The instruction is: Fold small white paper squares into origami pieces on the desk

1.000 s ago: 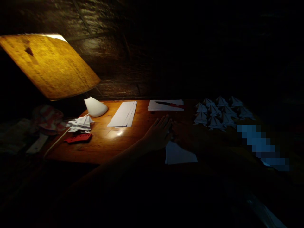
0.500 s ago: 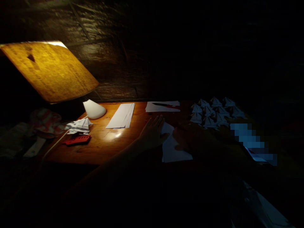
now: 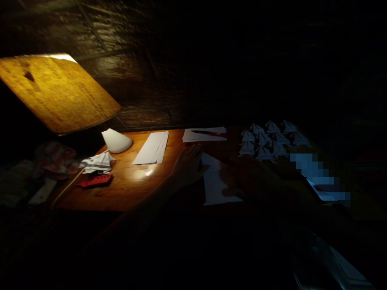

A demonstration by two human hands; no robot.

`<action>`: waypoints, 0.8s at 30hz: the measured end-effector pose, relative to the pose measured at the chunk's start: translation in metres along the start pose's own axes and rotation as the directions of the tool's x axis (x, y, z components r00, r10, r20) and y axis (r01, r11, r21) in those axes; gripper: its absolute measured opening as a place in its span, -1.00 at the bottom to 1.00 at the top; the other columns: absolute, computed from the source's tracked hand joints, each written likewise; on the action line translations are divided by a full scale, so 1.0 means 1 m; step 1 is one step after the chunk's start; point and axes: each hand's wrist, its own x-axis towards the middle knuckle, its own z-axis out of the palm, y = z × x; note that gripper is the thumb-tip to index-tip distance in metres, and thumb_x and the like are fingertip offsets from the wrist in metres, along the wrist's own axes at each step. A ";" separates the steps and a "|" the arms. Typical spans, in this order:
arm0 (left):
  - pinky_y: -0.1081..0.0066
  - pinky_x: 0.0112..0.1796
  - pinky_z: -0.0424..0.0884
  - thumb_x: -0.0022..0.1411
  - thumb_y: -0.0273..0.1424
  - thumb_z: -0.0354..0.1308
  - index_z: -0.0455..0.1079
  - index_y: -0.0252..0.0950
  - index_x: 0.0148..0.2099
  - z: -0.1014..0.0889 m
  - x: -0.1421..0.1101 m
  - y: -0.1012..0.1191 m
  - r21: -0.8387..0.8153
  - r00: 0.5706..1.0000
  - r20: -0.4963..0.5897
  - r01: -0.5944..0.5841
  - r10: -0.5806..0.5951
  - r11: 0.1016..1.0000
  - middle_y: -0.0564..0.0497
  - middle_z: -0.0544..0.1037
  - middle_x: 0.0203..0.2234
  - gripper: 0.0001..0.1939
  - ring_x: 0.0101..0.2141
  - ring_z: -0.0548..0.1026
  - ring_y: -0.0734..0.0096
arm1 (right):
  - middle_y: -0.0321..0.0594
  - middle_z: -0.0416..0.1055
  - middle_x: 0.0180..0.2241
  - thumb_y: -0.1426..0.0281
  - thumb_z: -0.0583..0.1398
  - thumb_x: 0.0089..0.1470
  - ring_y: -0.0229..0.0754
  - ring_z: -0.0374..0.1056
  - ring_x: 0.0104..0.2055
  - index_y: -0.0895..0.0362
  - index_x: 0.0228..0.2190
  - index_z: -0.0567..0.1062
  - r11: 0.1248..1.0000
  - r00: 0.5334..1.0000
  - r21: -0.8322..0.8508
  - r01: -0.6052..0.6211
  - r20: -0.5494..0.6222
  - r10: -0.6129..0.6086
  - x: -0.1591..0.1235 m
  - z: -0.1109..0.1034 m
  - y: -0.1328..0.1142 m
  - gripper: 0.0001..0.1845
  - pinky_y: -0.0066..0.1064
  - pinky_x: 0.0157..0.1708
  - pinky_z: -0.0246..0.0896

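Observation:
A folded sheet of white paper (image 3: pixel 213 185) lies on the wooden table, its upper corner slanted. My left hand (image 3: pixel 187 166) rests flat at the paper's left edge, fingers stretched out and thumb reaching over the sheet. From the right, my right hand (image 3: pixel 234 175) covers part of the same paper. It is in deep shadow, so I cannot tell how its fingers are bent or whether they grip the sheet. Behind my hands lies a stack of white paper (image 3: pixel 189 136) with a red-handled knife (image 3: pixel 208 133) on top.
Left of my hands lie white paper strips (image 3: pixel 151 148), a lit lamp (image 3: pixel 116 141) with a yellow shade (image 3: pixel 60 92), crumpled-looking folded paper (image 3: pixel 98 162) and a red toothed object (image 3: pixel 96 181). Several folded paper shapes (image 3: pixel 272 141) stand at right, near a blurred-out phone-like device (image 3: pixel 323 195).
The whole view has shifted slightly. My left hand has slid a little left off the paper, uncovering more of its upper left edge. My right hand still lies over the sheet's right side.

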 end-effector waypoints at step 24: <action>0.17 -0.07 0.46 0.32 -0.33 0.16 0.38 -0.25 0.16 -0.017 -0.009 0.008 -0.365 0.994 -0.040 -0.105 0.097 0.925 -0.13 0.60 -0.03 -0.62 -0.04 0.56 0.10 | 0.03 0.45 0.06 0.33 0.27 0.16 0.07 0.46 0.00 0.10 0.08 0.45 0.851 0.871 0.184 -0.491 0.101 0.481 -0.017 0.018 0.011 -0.56 -0.16 -0.04 0.34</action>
